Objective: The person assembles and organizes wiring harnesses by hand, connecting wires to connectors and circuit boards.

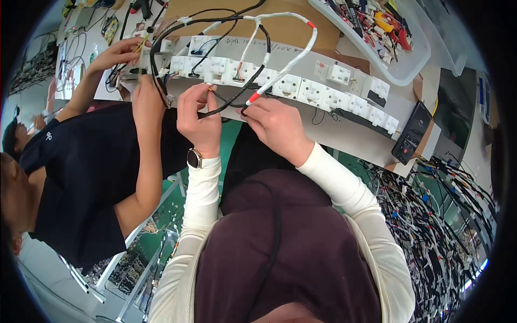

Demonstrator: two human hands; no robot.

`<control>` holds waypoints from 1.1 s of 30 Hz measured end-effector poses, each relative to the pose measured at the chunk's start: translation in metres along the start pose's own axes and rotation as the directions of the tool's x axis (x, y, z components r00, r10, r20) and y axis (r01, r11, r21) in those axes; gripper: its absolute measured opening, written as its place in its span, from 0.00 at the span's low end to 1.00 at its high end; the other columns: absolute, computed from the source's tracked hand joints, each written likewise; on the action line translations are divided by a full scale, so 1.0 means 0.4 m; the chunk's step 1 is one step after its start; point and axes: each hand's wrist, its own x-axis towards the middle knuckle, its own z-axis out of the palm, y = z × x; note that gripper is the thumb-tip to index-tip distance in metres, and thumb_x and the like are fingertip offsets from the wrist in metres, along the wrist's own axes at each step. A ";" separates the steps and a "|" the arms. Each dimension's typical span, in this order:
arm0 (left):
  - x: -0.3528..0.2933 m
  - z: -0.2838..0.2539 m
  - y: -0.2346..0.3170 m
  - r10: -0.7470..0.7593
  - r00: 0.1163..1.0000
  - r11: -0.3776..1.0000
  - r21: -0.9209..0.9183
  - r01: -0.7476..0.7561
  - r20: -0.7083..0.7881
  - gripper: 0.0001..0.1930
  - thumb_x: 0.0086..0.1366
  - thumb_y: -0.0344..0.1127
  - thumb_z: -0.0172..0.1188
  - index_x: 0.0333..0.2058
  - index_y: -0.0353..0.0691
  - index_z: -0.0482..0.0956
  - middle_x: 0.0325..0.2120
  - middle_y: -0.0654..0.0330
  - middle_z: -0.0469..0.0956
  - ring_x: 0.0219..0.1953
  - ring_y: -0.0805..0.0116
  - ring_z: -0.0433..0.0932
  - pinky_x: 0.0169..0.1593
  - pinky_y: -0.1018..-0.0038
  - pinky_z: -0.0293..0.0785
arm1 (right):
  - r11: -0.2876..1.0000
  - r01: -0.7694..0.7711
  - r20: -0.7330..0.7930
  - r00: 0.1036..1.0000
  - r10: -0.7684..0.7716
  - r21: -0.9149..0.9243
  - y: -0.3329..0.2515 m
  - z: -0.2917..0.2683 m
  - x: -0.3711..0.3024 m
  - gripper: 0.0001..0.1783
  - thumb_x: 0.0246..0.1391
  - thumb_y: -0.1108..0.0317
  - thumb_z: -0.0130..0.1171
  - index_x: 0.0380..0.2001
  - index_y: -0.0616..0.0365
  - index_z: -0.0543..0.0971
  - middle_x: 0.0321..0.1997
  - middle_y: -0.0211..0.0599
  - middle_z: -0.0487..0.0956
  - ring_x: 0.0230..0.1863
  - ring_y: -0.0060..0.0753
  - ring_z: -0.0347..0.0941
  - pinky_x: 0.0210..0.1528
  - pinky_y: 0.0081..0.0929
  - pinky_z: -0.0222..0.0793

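My left hand (200,121), a watch on its wrist, pinches a thin wire end at its fingertips, where a small reddish-orange tip shows. My right hand (283,126) is closed on a dark cable of the wire harness (285,67), beside a band of red tape. The harness has black and white wrapped branches that loop up over the board and run off to the left. Just beyond both hands lies a row of white connector blocks (312,92), with thin wires plugged into some of them. The exact ends inside my right fingers are hidden.
On the left a co-worker's hands (146,97) handle the harness's other end. A clear plastic bin (401,75) of small connectors stands at the back right. A black phone (413,132) lies at the table's right end. Many bundled cables (431,237) hang below right.
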 end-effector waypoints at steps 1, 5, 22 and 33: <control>-0.001 0.003 0.000 -0.004 1.000 1.000 -0.006 0.004 0.010 0.10 0.54 0.20 0.67 0.34 0.39 0.82 0.33 0.59 0.81 0.26 0.70 0.78 0.26 0.78 0.75 | 1.000 -0.012 0.001 1.000 0.012 -0.005 0.002 -0.001 -0.006 0.05 0.50 0.66 0.67 0.30 0.52 0.82 0.29 0.30 0.77 0.29 0.37 0.77 0.29 0.35 0.73; -0.025 -0.013 0.039 -0.033 0.975 0.993 -0.100 0.056 0.221 0.11 0.53 0.19 0.67 0.34 0.40 0.81 0.33 0.60 0.81 0.25 0.72 0.78 0.25 0.78 0.73 | 0.993 -0.052 -0.088 0.994 0.061 0.106 0.002 -0.050 -0.052 0.09 0.45 0.75 0.67 0.33 0.54 0.83 0.33 0.34 0.80 0.31 0.37 0.79 0.31 0.31 0.75; -0.120 0.135 0.083 0.237 0.921 0.941 -0.310 -0.138 0.309 0.17 0.40 0.19 0.74 0.32 0.39 0.84 0.27 0.61 0.74 0.24 0.66 0.73 0.25 0.74 0.69 | 0.959 -0.036 -0.279 0.959 -0.046 -0.281 0.086 -0.158 -0.135 0.14 0.40 0.81 0.65 0.34 0.55 0.84 0.42 0.35 0.83 0.45 0.41 0.81 0.46 0.34 0.80; -0.090 0.132 0.068 0.262 0.882 0.935 -0.330 -0.132 0.391 0.15 0.44 0.20 0.77 0.30 0.36 0.81 0.27 0.62 0.75 0.19 0.77 0.68 0.21 0.80 0.60 | 0.972 0.032 -0.307 0.946 -0.104 -0.232 0.106 -0.137 -0.149 0.14 0.41 0.82 0.65 0.35 0.57 0.84 0.41 0.35 0.83 0.47 0.41 0.81 0.49 0.33 0.81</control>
